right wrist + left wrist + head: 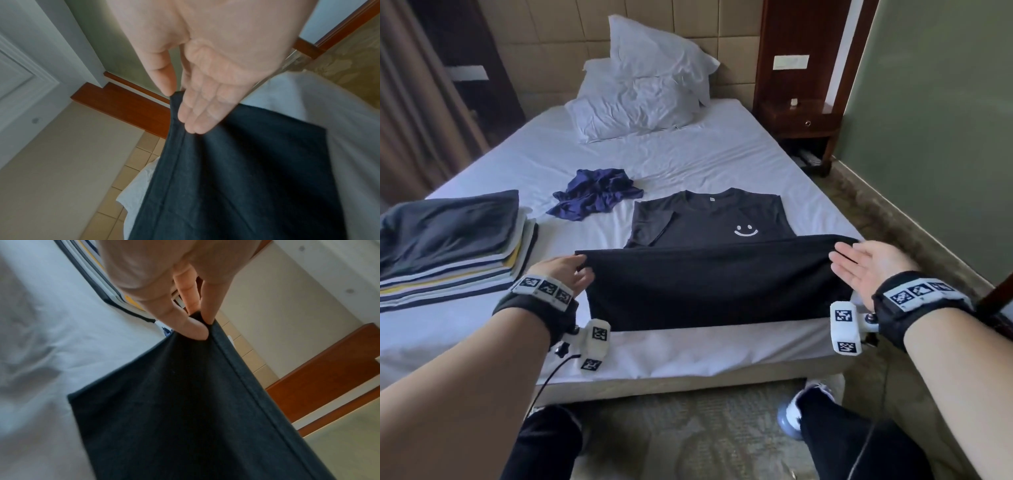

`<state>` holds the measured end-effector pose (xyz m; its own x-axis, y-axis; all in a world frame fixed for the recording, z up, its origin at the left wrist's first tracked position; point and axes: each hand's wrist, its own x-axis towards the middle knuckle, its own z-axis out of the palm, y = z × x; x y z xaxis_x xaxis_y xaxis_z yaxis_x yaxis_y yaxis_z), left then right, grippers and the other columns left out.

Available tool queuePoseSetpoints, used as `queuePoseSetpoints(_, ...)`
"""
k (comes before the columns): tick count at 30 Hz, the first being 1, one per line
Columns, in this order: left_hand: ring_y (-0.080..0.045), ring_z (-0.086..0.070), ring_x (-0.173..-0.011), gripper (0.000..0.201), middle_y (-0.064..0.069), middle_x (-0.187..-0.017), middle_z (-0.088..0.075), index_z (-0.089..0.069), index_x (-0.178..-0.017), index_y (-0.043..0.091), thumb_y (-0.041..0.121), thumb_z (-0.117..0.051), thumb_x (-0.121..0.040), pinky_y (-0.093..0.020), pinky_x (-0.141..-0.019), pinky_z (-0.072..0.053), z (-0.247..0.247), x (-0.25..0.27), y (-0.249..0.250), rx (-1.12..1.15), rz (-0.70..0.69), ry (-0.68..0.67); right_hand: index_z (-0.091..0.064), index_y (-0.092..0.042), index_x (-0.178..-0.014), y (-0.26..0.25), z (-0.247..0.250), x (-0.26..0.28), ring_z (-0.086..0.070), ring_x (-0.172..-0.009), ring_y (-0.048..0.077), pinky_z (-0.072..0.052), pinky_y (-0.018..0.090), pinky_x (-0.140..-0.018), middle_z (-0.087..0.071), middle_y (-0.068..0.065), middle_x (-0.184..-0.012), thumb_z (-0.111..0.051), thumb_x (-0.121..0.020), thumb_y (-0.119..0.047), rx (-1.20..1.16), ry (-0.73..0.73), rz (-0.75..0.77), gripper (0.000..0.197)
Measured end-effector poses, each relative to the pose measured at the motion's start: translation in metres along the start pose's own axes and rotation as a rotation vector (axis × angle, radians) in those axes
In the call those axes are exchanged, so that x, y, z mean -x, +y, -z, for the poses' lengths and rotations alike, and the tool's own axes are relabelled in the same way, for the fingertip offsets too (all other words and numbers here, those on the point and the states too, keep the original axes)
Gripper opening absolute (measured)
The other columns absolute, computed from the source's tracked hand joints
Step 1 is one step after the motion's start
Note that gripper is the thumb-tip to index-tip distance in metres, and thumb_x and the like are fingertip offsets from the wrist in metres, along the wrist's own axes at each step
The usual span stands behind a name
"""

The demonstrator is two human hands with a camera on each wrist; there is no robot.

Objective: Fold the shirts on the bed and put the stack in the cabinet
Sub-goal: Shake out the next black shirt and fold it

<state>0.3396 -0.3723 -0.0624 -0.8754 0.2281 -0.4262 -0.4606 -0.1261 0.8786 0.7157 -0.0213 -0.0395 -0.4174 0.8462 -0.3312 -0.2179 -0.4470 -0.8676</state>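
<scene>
Since this black smiley T-shirt (pixel 715 274) is floppy, left hand (pixel 565 274) and right hand (pixel 869 263) pinch its hem corners taut.

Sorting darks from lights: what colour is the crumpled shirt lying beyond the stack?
Navy blue: the crumpled shirt shows best in the head view.

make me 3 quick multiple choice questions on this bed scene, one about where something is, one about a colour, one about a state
1. Where is the folded stack?
A. at the left hand's side
B. on the pillows
C. on the floor

2. What colour is the crumpled shirt?
A. yellow
B. dark blue
C. red

3. How is the black shirt lying?
A. balled up
B. hem lifted by both hands
C. fully folded

Answers: A, it lies left of the left hand; B, its fabric is navy; B, the left hand and right hand pinch the raised hem.
</scene>
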Motion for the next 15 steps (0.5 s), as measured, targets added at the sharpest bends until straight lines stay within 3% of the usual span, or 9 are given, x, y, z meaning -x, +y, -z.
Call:
queuePoseSetpoints(3, -0.012, -0.057, -0.068, 0.016, -0.003, -0.086, -0.052, -0.057, -0.086, 0.015, 0.011, -0.067, -0.098, -0.023, -0.041, -0.053, -0.016, -0.032, -0.003, -0.079, 0.04, 0.107, -0.055, -0.01, -0.108, 0.013, -0.002, -0.052, -0.073, -0.098, 0.028, -0.06, 0.034, -0.072, -0.072, 0.012, -0.109, -0.049, -0.103, -0.012, -0.011, -0.005, -0.009, 0.009)
queuePoseSetpoints(6, -0.009, -0.058, -0.045, 0.016, -0.002, -0.069, -0.051, -0.058, -0.085, 0.019, 0.018, -0.07, -0.096, -0.02, -0.039, -0.05, -0.039, -0.064, -0.004, -0.138, -0.005, 0.137, -0.059, -0.009, -0.108, 0.021, -0.004, -0.101, -0.076, -0.089, 0.032, -0.062, 0.034, -0.064, -0.078, 0.014, -0.094, -0.067, -0.09, -0.013, -0.07, -0.039, -0.009, 0.02)
queuePoseSetpoints(10, -0.014, -0.07, -0.049, 0.007, 0.0, -0.062, -0.067, -0.057, -0.102, 0.011, 0.018, -0.059, -0.102, -0.023, -0.044, -0.056, -0.064, -0.092, 0.008, -0.029, 0.082, 0.046, -0.06, -0.01, -0.106, 0.013, -0.02, -0.148, -0.077, -0.084, 0.03, -0.061, 0.032, -0.062, -0.075, 0.017, -0.101, -0.055, -0.102, -0.012, -0.028, 0.041, -0.021, 0.007)
queuePoseSetpoints(12, -0.015, -0.075, -0.064, 0.012, 0.0, -0.081, -0.07, -0.056, -0.111, 0.008, 0.018, -0.054, -0.104, -0.023, -0.054, -0.059, -0.079, -0.102, 0.021, 0.034, 0.109, -0.001, -0.06, -0.011, -0.102, -0.002, -0.034, -0.159, -0.077, -0.077, 0.026, -0.061, 0.031, -0.058, -0.072, 0.017, -0.102, -0.055, -0.102, -0.011, -0.009, 0.066, -0.004, 0.005)
queuePoseSetpoints(13, -0.016, -0.077, -0.084, 0.014, 0.0, -0.094, -0.068, -0.056, -0.113, 0.007, 0.018, -0.052, -0.106, -0.023, -0.067, -0.06, -0.088, -0.105, 0.029, 0.041, 0.104, -0.014, -0.06, -0.011, -0.099, -0.012, -0.042, -0.163, -0.077, -0.074, 0.025, -0.061, 0.03, -0.057, -0.072, 0.017, -0.099, -0.056, -0.102, -0.01, 0.003, 0.084, 0.01, 0.005)
queuePoseSetpoints(15, -0.023, -0.062, -0.126, 0.015, -0.004, -0.12, -0.064, -0.058, -0.104, 0.007, 0.017, -0.047, -0.108, -0.03, -0.099, -0.052, -0.106, -0.11, 0.048, 0.052, 0.081, -0.045, -0.059, -0.011, -0.098, -0.035, -0.06, -0.172, -0.077, -0.069, 0.023, -0.06, 0.029, -0.054, -0.072, 0.015, -0.097, -0.055, -0.102, -0.009, 0.013, 0.089, 0.026, 0.006)
